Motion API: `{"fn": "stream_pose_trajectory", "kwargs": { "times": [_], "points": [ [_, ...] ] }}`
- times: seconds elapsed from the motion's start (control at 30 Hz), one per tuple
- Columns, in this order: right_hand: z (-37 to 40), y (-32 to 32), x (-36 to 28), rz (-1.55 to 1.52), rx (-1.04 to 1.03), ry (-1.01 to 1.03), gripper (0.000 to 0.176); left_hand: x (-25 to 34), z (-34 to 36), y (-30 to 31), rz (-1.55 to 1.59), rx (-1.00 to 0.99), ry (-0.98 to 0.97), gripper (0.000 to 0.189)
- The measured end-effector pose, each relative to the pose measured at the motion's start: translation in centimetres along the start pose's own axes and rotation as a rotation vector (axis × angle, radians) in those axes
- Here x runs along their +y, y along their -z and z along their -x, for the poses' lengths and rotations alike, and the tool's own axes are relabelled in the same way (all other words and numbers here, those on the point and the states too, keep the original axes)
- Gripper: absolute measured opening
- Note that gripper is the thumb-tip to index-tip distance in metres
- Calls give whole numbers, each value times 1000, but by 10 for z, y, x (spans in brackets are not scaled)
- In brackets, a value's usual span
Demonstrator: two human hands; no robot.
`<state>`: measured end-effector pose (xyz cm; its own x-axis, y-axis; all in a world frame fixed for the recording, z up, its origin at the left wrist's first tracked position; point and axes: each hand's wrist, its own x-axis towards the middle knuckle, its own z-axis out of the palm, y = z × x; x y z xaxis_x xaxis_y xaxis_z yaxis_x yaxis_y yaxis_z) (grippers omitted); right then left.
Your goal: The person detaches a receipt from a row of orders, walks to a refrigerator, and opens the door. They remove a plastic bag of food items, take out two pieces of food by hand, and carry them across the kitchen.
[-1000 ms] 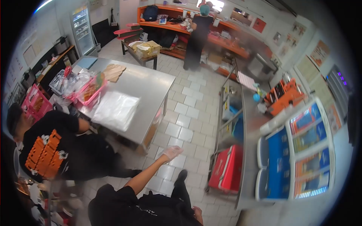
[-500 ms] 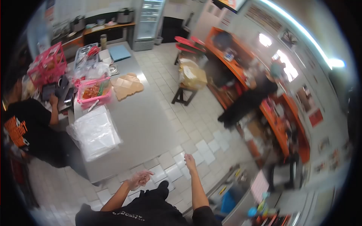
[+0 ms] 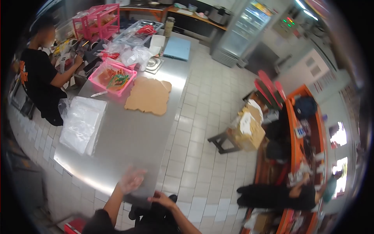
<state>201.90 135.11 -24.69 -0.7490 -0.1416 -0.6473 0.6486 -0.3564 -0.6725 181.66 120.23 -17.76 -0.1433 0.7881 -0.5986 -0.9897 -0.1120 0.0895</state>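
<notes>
My left hand (image 3: 132, 179), in a thin clear glove, is over the near end of the steel table (image 3: 134, 132). Its fingers are slightly blurred but apart, and nothing shows in them. My right hand (image 3: 161, 199) is bare and at the table's near right corner, its fingers loosely apart with fingertips right at the edge. Farther left on the table lies a stack of clear plastic bags (image 3: 83, 124). Beyond it are a brown cardboard sheet (image 3: 149, 96) with a wavy edge and a pink basket (image 3: 113, 78) holding small colourful packets.
A person in black (image 3: 41, 78) works at the table's left side. Another person (image 3: 278, 197) stands at the orange shelves (image 3: 294, 136) on the right. A stool (image 3: 224, 142) bearing a yellowish package (image 3: 249, 128) stands on the tiled floor. A glass-door fridge (image 3: 241, 33) is at the back.
My view has turned right and come closer to the table. My hands, earlier over the floor short of the table, are now at its near end, closer together.
</notes>
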Motion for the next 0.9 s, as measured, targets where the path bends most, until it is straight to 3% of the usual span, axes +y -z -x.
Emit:
{"fn": "stream_pose_trajectory", "kwargs": {
  "times": [0.07, 0.13, 0.2, 0.27, 0.33, 0.4, 0.47, 0.5, 0.57, 0.6, 0.73, 0.8, 0.87, 0.9],
  "points": [
    [-7, 38, 24, 9, -281, -30, 55, -12, 2, 17, 2, -281, -101, 73],
    [13, 71, -5, -206, -326, -111, 48, -24, 0, 19, 113, -138, -329, 76],
    [0, 141, 24, -113, -177, -96, 45, -52, -9, 18, 140, 28, -541, 82],
    [-17, 230, 52, 30, 65, -16, 45, -74, -26, 6, 126, -270, -587, 76],
    [1, 333, 14, 18, 352, 6, 22, -117, -57, 13, -21, -28, -661, 83],
    [9, 417, -53, -2, 505, 66, 24, -144, -137, -47, -7, 164, -498, 84],
    [-35, 450, -86, -49, 457, 47, 24, -91, -199, -117, -90, 87, -185, 59],
    [-51, 473, -107, -66, 452, 25, 25, -64, -235, -159, -92, 107, -197, 59],
    [-71, 534, -147, -82, 469, -29, 26, 0, -298, -259, -629, 187, -188, 56],
    [-84, 571, -169, -82, 484, -49, 27, 59, -311, -337, -551, 191, -144, 75],
    [-154, 709, -253, -81, 533, -124, 30, 120, -429, -377, -774, 295, -191, 64],
    [-222, 753, -321, 102, 379, -145, 26, 155, -485, -392, -925, 326, -374, 64],
    [-273, 796, -392, 229, 277, -145, 28, 188, -530, -438, -840, 383, -443, 65],
    [-297, 816, -434, 283, 221, -48, 30, 204, -552, -454, -842, 402, -544, 69]
  ]
}}
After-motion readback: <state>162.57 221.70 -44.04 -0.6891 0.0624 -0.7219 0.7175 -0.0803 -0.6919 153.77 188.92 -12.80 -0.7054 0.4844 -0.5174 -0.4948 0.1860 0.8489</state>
